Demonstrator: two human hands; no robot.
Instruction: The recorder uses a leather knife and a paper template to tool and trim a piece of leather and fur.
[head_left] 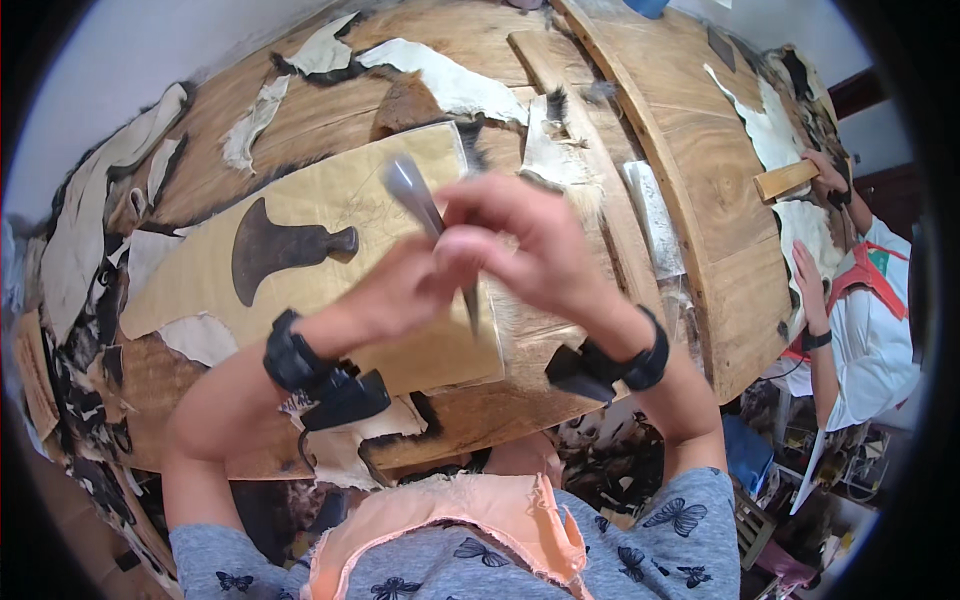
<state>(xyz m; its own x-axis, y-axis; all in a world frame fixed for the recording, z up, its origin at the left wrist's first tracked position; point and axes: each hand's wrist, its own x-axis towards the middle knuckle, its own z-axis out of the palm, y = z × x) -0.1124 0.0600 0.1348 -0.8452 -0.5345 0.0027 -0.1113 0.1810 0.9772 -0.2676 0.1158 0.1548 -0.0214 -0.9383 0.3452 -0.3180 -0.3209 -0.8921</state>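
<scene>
A tapered grey metal tool [410,190], blurred by motion, slants between my two hands over the tan pattern sheet. Its broad end points up and away, while a thin dark tip shows below. My right hand [530,240] is curled closed round its middle. Pressed up against it, my left hand [395,285] is closed too, its fingers partly smeared and at the tool. A dark half-moon knife [285,248] with a short knobbed handle lies flat on the pattern sheet [210,270], left of my hands. Part of the sheet is hidden under my forearms.
Pieces of hide [440,80] with black and white hair lie along the far and left sides of the wooden table [700,180]. A long wooden strip [650,140] crosses it. At right, a co-worker's hands rest by a hide, one with a wooden block [785,180].
</scene>
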